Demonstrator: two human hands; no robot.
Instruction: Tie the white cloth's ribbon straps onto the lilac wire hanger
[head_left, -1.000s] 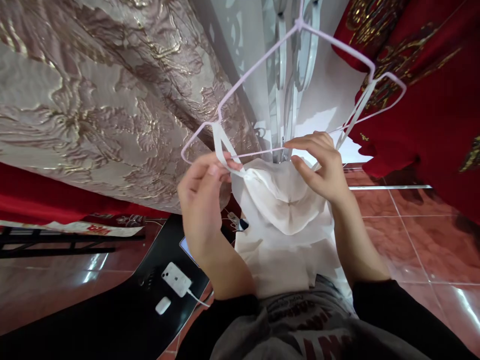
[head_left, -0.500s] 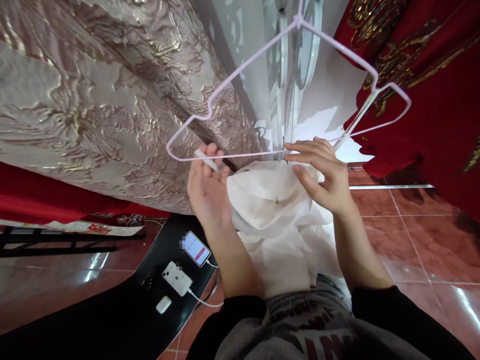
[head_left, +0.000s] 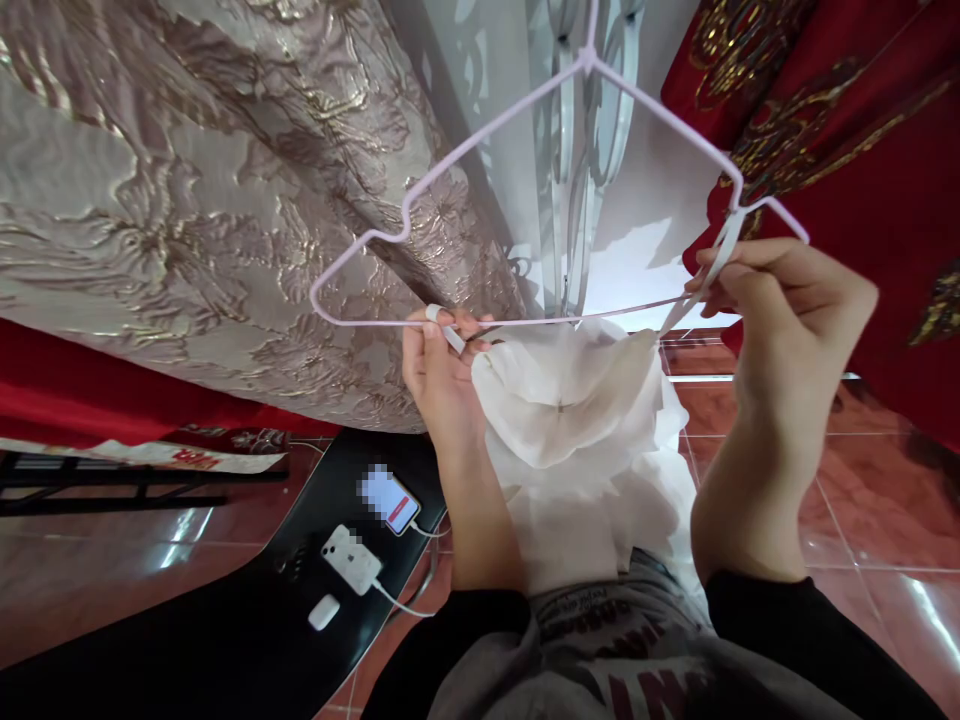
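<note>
A pale lilac hanger [head_left: 491,128] hangs in front of me, with a white garment [head_left: 566,420] below its bar. My left hand [head_left: 450,370] is at the left part of the bar, its fingers closed on a white strap [head_left: 447,328]. At the hanger's right notch, another white strap [head_left: 721,250] is looped over the frame and runs down to the garment. My right hand [head_left: 780,300] pinches this right strap just below the notch.
A cream embossed curtain [head_left: 187,220] fills the left, and a red gold-trimmed curtain [head_left: 847,150] the right. Behind the hanger stands white scrolled metalwork [head_left: 570,180]. On a black bench [head_left: 225,610] lie two phones [head_left: 352,560] with cables and a small white case [head_left: 324,612].
My right hand has moved right from the middle of the bar to the right strap and pinched it. My left hand has shifted slightly right, its fingers closing on the left strap.
</note>
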